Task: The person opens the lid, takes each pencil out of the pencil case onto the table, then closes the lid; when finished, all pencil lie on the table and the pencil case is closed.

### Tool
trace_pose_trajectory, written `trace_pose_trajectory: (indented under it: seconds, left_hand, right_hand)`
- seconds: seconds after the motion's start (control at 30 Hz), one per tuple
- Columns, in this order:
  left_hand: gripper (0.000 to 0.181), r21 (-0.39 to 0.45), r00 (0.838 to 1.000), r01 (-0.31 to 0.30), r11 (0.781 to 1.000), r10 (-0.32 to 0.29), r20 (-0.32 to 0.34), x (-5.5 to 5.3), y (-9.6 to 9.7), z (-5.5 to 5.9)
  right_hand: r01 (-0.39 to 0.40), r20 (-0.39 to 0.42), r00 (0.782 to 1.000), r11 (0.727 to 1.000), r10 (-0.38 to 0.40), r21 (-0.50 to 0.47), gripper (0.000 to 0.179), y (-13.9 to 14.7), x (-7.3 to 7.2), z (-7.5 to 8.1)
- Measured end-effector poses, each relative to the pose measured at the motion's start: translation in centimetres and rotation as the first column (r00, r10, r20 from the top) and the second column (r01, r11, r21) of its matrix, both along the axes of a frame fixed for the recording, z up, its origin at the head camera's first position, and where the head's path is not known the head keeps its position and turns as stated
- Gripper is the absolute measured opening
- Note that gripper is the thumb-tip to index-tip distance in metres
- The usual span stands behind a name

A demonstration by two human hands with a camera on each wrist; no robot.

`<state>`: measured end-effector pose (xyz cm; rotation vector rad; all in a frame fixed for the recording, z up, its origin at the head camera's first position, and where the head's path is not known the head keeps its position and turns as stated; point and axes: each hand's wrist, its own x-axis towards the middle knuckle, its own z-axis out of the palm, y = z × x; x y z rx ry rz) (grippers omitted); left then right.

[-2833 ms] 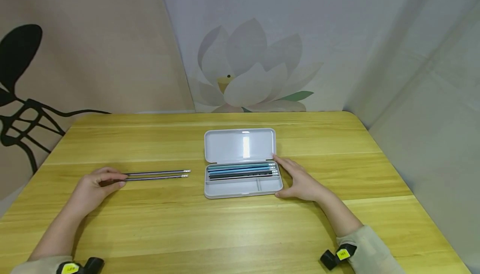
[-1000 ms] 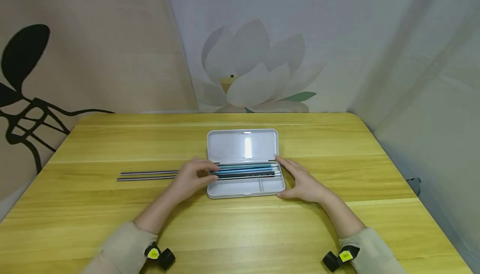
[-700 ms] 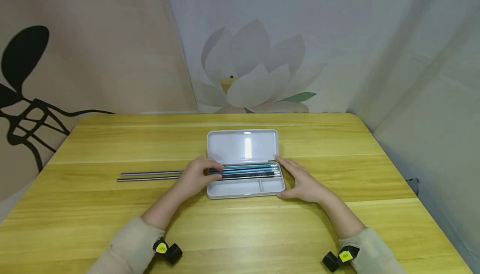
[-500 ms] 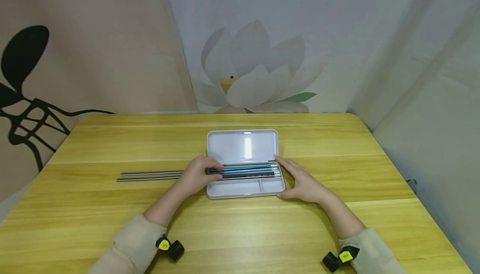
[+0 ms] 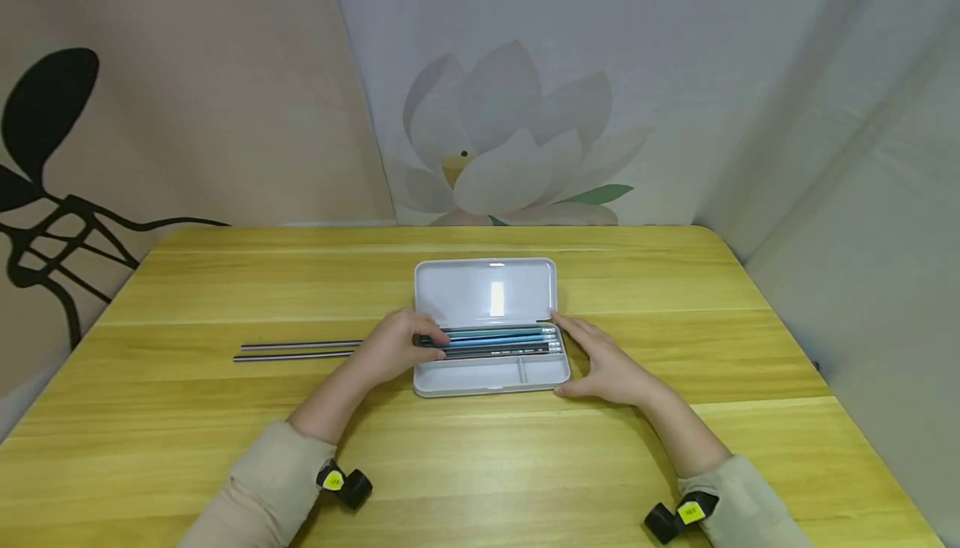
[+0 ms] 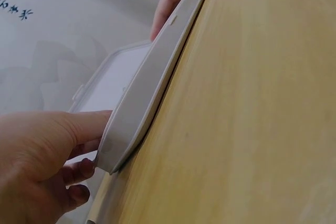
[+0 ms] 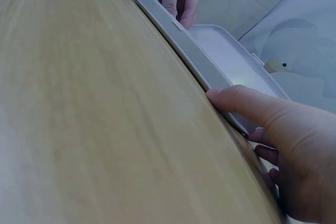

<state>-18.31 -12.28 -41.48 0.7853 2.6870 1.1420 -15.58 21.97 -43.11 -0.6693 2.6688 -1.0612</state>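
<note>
A white pencil case [image 5: 457, 379] lies on the table with its lid [image 5: 453, 289] tipped back. Several blue, teal and black pencils [image 5: 502, 339] fill its long rear compartment, their eraser ends to the right. My left hand [image 5: 393, 348] reaches over the case's left end, thumb and forefinger pinching at the left part of the pencils; which ones it holds is hidden. In the left wrist view my left thumb [image 6: 89, 124] passes behind the case's wall. My right hand [image 5: 603, 369] grips the case's right end, thumb at the front corner, forefinger near the hinge.
Two dark purple pencils [image 5: 300, 350] lie side by side on the wooden table [image 5: 480, 465], left of the case and partly behind my left hand. The case's front section has a small divider [image 5: 522, 369]. A printed curtain [image 5: 525, 114] hangs behind the table.
My left hand let go of the two purple pencils at the left and moved right to the case's pencils, its fingertips lately shifting slightly further in. My right hand stays on the case.
</note>
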Motion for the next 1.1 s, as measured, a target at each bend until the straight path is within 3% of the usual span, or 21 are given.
trace_pose_trajectory:
  seconds: [0.4, 0.73, 1.1]
  left_hand:
    - [0.011, -0.001, 0.996, 0.082, 0.997, -0.082, -0.037, 0.12, -0.12, 0.35]
    - [0.009, -0.092, 0.998, 0.032, 0.995, -0.037, -0.051, 0.38, 0.37, 0.72]
    - [0.007, -0.051, 0.998, 0.003, 0.999, -0.006, -0.058, 0.56, 0.03, 0.1]
  right_hand:
    - [-0.003, -0.008, 1.0, 1.0, 0.003, 0.004, 0.106, 0.1, -0.06, -0.21]
    - [0.007, -0.002, 1.0, 1.0, -0.007, 0.013, 0.105, 0.31, -0.05, -0.31]
    - [0.004, -0.005, 1.0, 1.0, -0.004, 0.011, 0.105, 0.26, 0.0, -0.34]
